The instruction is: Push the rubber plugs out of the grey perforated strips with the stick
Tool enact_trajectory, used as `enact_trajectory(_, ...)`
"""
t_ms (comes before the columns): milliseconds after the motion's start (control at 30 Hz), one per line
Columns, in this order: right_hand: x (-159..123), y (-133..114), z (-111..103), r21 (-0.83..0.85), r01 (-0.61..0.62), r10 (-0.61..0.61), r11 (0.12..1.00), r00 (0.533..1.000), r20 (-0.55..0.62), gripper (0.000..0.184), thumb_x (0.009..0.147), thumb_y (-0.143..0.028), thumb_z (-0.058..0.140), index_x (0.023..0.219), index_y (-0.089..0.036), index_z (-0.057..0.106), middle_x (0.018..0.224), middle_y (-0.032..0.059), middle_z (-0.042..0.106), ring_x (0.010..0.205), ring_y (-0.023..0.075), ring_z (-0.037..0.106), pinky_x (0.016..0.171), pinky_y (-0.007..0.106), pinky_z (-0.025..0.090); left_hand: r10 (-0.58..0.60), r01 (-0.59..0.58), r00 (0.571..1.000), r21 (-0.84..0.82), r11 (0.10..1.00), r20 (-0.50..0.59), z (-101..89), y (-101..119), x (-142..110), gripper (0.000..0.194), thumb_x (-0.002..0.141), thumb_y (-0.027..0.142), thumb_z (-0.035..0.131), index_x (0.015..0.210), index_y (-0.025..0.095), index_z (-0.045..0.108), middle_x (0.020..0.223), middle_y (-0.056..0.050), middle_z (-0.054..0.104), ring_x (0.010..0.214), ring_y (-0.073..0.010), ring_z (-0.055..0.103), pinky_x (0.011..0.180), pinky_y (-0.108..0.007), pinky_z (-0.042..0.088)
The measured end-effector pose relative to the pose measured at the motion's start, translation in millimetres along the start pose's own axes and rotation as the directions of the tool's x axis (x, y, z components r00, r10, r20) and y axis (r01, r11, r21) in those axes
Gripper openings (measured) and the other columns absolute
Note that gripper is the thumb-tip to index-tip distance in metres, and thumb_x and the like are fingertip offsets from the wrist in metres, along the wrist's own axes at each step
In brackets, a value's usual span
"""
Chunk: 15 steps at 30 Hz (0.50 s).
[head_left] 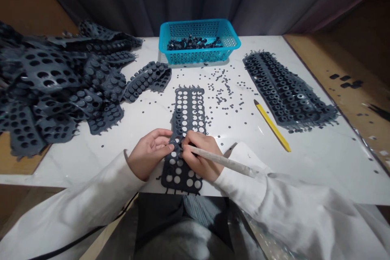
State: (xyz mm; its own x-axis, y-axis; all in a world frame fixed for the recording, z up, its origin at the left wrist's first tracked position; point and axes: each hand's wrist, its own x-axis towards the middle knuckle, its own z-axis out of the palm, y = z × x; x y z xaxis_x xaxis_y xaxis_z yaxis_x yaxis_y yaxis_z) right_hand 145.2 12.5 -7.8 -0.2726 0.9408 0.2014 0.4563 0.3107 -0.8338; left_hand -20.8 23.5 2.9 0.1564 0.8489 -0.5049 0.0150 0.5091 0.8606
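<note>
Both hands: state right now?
Left hand: partly open, touching the dark grey perforated rubbery sheet.
Right hand: closed, holding a slim whitish rod-shaped tool.

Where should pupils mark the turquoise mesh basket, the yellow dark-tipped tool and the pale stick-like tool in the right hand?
Turquoise mesh basket [198, 57]: head view, on its front wall.
Yellow dark-tipped tool [273, 126]: head view, middle of its shaft.
Pale stick-like tool [226, 161]: head view, middle of its shaft.

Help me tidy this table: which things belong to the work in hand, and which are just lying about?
Likely in use:
Dark holed sheet at the left hand
Pale stick in the right hand
Probably the sheet pile, right-side sheet, blue basket

Seemingly lying about:
Yellow stick
Scattered dark dots
Dark flat pieces, far right
</note>
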Motion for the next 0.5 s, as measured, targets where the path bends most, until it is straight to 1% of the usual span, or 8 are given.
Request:
enact_trajectory(33,0.1,-0.2,0.0,-0.005,-0.001,0.001,1.000,1.000,0.000,0.012,0.072,-0.012,0.045,0.066,-0.021,0.041,0.061,-0.0029,0.049,0.059,0.0118,0.049,0.060,0.022,0.037,-0.004,0.004,1.000,-0.003,1.000,0.016,-0.7,0.3,0.1,0.048,0.057,0.027,0.077,0.096,0.014,0.052,0.069,0.000,0.063,0.058,-0.0098,0.057,0.055,-0.019,0.042)
enact_trajectory(100,0.2,-0.5,0.1,-0.012,-0.004,0.004,1.000,1.000,0.003,0.012,0.072,-0.012,0.044,0.066,-0.021,0.041,0.061,-0.0029,0.050,0.060,0.0118,0.049,0.060,0.022,0.037,-0.017,0.017,0.999,0.006,1.000,0.039,-2.0,0.9,0.6,0.049,0.059,0.030,0.076,0.097,0.016,0.048,0.066,0.003,0.062,0.045,-0.0049,0.048,0.043,-0.015,0.032)
enact_trajectory(167,0.4,-0.8,0.2,-0.013,-0.005,0.005,1.000,1.000,0.004,0.012,0.072,-0.012,0.044,0.066,-0.021,0.041,0.061,-0.0029,0.050,0.059,0.0117,0.048,0.060,0.022,0.037,-0.036,0.035,0.997,0.020,0.999,0.066,-3.1,1.7,1.4,0.050,0.060,0.033,0.076,0.096,0.017,0.046,0.063,0.005,0.059,0.037,-0.0013,0.037,0.037,-0.013,0.022)
enact_trajectory(200,0.4,-0.9,0.3,-0.014,-0.005,0.005,1.000,1.000,0.004,0.012,0.072,-0.012,0.044,0.066,-0.021,0.041,0.062,-0.0028,0.050,0.059,0.0116,0.048,0.060,0.022,0.037,-0.044,0.043,0.996,0.019,0.999,0.080,-3.5,2.2,1.8,0.050,0.060,0.034,0.076,0.096,0.017,0.045,0.062,0.005,0.058,0.036,-0.0004,0.033,0.036,-0.013,0.020)
enact_trajectory(367,0.7,-0.8,0.4,-0.027,-0.003,0.003,1.000,1.000,0.015,0.011,0.072,-0.011,0.044,0.066,-0.021,0.041,0.062,-0.0026,0.051,0.058,0.0115,0.048,0.059,0.022,0.037,-0.078,0.085,0.986,-0.045,0.995,0.146,-4.1,5.1,3.1,0.048,0.059,0.035,0.077,0.092,0.017,0.046,0.055,0.008,0.051,0.035,0.0002,0.030,0.035,-0.012,0.017)
enact_trajectory(500,0.6,0.0,1.0,-0.019,-0.005,0.006,1.000,1.000,0.010,0.011,0.071,-0.012,0.044,0.066,-0.021,0.042,0.062,-0.0023,0.052,0.059,0.0119,0.049,0.060,0.023,0.038,-0.132,0.150,0.977,-0.104,0.983,0.166,-5.7,8.0,4.3,0.041,0.061,0.030,0.075,0.088,0.017,0.048,0.047,0.010,0.042,0.034,-0.0003,0.026,0.034,-0.012,0.016)
